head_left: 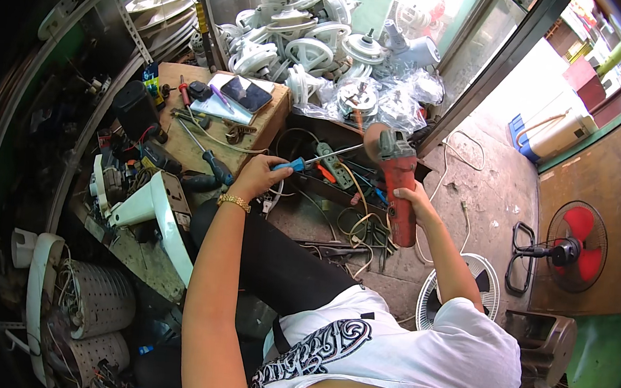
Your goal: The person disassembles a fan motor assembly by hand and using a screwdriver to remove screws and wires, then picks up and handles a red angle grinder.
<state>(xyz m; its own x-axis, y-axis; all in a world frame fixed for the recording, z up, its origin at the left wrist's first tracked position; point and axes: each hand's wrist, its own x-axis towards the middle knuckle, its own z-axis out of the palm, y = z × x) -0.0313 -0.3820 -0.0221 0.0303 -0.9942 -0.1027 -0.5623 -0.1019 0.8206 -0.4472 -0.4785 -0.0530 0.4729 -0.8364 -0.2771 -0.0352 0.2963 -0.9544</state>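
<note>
My left hand [260, 176] grips a screwdriver [291, 166] by its blue handle, its metal shaft reaching up and rightward to the disc of a red angle grinder [399, 194]. My right hand [417, 203] is wrapped round the grinder's body. The shaft tip is at the disc's edge, where a faint orange streak rises, possibly sparks. Below them an open dark box holds cords, a green power strip [331, 165] and tools. A wooden bench [208, 137] to the left carries another screwdriver [220, 169], a phone [245, 94], pliers and other small items.
White plastic wheel-like parts [304, 53], some bagged, are piled behind. A white casing [175, 219] lies at left. A white fan [488, 276] lies by my right arm; a red-bladed fan [579, 243] stands at right. A cooler [556, 134] sits by the doorway; cords run across the floor.
</note>
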